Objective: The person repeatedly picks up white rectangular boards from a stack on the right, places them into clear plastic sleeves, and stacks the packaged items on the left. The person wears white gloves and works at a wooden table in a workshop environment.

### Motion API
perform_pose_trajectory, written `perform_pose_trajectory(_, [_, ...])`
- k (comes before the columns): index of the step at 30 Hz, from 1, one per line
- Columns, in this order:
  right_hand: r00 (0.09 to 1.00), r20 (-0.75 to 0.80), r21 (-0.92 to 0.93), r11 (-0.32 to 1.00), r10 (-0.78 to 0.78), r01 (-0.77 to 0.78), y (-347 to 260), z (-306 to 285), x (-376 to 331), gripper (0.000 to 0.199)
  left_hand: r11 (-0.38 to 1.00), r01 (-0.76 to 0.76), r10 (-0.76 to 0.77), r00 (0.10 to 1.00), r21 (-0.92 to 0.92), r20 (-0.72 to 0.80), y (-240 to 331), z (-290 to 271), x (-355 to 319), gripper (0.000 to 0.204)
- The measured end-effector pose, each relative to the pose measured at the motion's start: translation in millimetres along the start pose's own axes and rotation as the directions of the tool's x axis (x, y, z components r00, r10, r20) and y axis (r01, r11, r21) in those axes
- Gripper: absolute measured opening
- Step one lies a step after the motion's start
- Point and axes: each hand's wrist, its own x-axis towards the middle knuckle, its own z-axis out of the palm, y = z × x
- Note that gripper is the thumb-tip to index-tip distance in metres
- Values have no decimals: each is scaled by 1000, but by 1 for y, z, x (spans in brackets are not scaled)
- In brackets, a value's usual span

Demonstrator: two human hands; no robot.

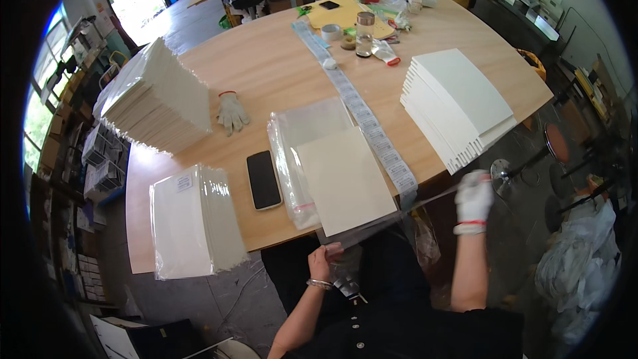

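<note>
A cream-white board (345, 179) lies at the near table edge, with clear plastic along its near side. My bare left hand (323, 260), wearing a bracelet, is closed on the near edge of this clear plastic bag (359, 231). My right hand (474, 201), in a white glove with a red-trimmed cuff, is raised past the table edge. A thin translucent strip (435, 198) stretches from the bag's near right corner to its closed, slightly blurred fingers. Beneath and left of the board rests a stack of clear plastic bags (292, 159).
A label strip (365, 113) runs along the board's right. White boards (458, 100) are stacked at right, wrapped ones at near left (183, 226) and a tall pile (156, 100) at far left. A phone (264, 180), glove (231, 113) and water bottle (364, 34) also lie about.
</note>
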Motion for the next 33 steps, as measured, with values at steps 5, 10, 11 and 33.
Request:
perform_pose_trajectory(5, [931, -20, -494, -813, 365, 308, -19, -163, 22, 20, 839, -296, 316, 948, 456, 35, 1, -14, 4, 23])
perform_pose_trajectory(10, [733, 554, -711, -233, 395, 664, 38, -59, -53, 27, -91, -522, 717, 557, 848, 419, 37, -17, 7, 42])
perform_pose_trajectory(11, [670, 722, -667, -83, 175, 740, 47, -42, -55, 20, -184, -557, 692, 511, 810, 509, 42, -9, 12, 43])
perform_pose_trajectory(33, [831, 556, -825, -113, 9, 554, 111, 0, -63, 23, 904, -100, 214, 947, 415, -240, 16, 3, 26, 19])
